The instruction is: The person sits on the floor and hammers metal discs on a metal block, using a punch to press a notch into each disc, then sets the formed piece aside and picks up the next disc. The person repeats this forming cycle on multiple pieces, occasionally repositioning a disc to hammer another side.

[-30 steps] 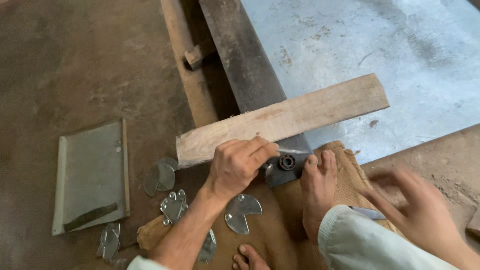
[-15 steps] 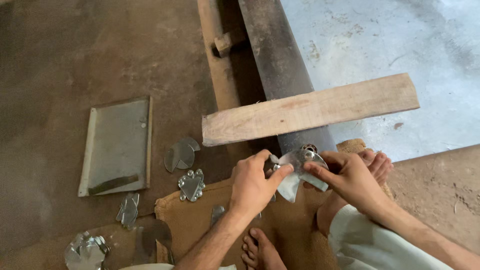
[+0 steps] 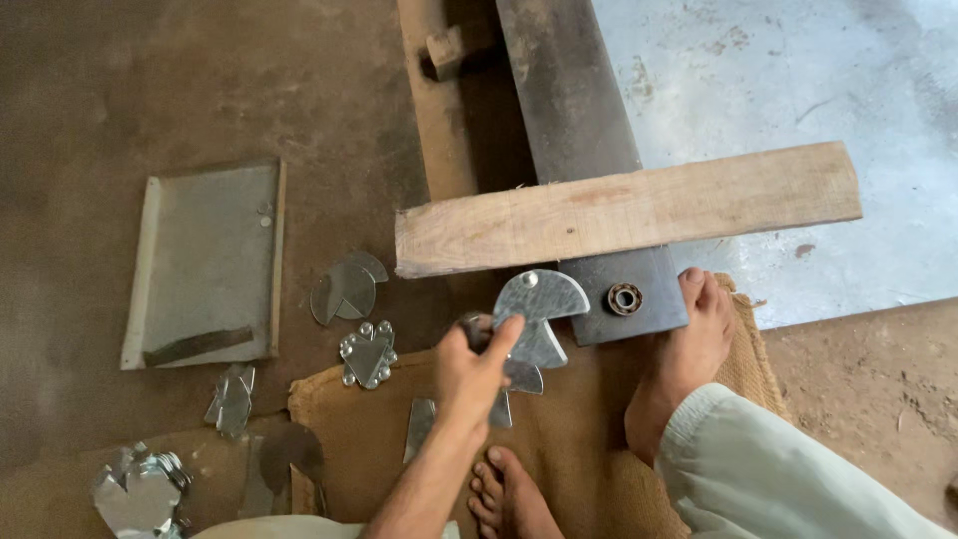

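though thin and light, the cut sheet-metal piece (image 3: 537,317) looks stiff with sharp edges, so a pinch on its narrow lower stem seems the safest hold — it sits just below the wooden plank (image 3: 624,208), beside the dark steel bar (image 3: 579,150). seen from the head camera, the left hand (image 3: 474,374) reaches up from below, fingers closed around that stem over the burlap mat (image 3: 359,429); the right hand is out of view — only bare feet show.

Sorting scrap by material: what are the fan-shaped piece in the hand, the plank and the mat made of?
Fan-shaped piece, held by the left hand: thin sheet metal, likely galvanised; dull grey sheen. Plank: bare unfinished wood, visible grain. Mat: coarse brown weave, probably jute sacking.
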